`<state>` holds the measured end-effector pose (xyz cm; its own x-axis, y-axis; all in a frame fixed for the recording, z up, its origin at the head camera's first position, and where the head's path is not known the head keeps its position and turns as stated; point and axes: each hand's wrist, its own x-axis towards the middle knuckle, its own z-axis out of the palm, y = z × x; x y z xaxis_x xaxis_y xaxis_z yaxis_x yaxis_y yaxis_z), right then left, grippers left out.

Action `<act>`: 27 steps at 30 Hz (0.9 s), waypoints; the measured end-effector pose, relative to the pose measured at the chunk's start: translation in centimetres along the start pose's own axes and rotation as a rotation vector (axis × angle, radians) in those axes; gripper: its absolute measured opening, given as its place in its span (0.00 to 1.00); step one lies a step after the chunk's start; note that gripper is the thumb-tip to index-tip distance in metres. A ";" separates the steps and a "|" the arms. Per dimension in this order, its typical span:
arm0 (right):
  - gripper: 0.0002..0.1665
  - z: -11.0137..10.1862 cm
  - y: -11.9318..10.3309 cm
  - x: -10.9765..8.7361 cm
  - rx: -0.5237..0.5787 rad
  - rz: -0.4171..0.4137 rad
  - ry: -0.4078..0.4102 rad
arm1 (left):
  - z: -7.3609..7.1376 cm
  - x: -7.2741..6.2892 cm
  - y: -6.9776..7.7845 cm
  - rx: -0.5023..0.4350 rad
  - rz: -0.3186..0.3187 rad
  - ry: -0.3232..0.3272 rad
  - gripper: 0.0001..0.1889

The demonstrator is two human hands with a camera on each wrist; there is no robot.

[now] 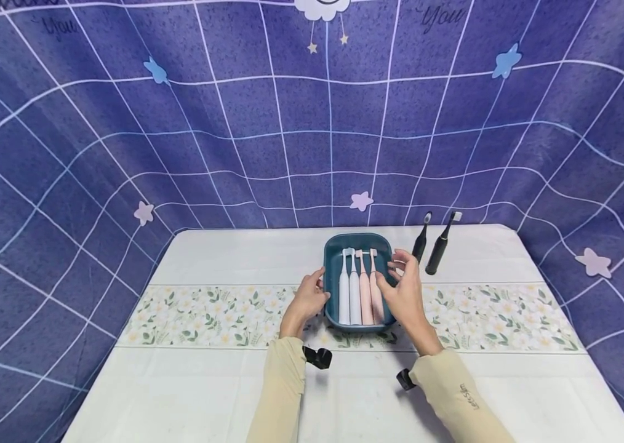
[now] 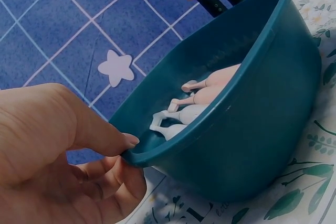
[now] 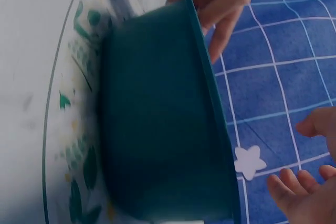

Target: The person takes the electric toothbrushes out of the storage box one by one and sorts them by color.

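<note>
A dark teal plastic basin [image 1: 359,328] sits on the table, with two white electric toothbrushes [image 1: 344,298] and two pink electric toothbrushes [image 1: 365,298] lying side by side in it, heads toward the far end. My left hand [image 1: 308,299] pinches the basin's left rim, thumb over the inside edge and fingers curled beneath it, as the left wrist view shows. Beside the right rim is my right hand [image 1: 406,292], its thumb and fingers spread apart with nothing between them. In the right wrist view this hand [image 3: 310,187] appears apart from the basin wall [image 3: 157,114].
Two black electric toothbrushes [image 1: 437,253] lie right of the basin, one partly behind my right hand. The white table [image 1: 223,394] carries a flowered strip [image 1: 207,314] across its middle. A blue grid-patterned cloth [image 1: 301,154] hangs behind and at both sides.
</note>
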<state>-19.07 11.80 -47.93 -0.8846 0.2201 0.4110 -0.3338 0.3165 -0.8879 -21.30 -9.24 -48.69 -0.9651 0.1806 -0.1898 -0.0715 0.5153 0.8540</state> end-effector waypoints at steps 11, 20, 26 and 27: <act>0.40 3.3 0.0 -0.4 -0.025 0.075 -0.116 | 0.0 -0.1 0.0 -0.019 0.002 0.000 0.34; 0.42 5.0 0.4 -0.9 -0.123 0.098 -0.184 | 0.0 0.0 0.0 -0.024 -0.001 0.013 0.34; 0.43 5.5 0.4 -1.2 -0.162 0.141 -0.241 | 0.1 0.1 -0.1 -0.023 0.002 0.019 0.34; 0.43 5.5 0.4 -1.2 -0.173 0.153 -0.253 | 0.1 0.1 -0.1 -0.025 0.000 0.019 0.34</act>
<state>-19.94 6.57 -49.94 -0.9801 0.0483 0.1927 -0.1503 0.4537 -0.8784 -21.34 -9.16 -48.81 -0.9698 0.1642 -0.1806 -0.0775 0.4943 0.8658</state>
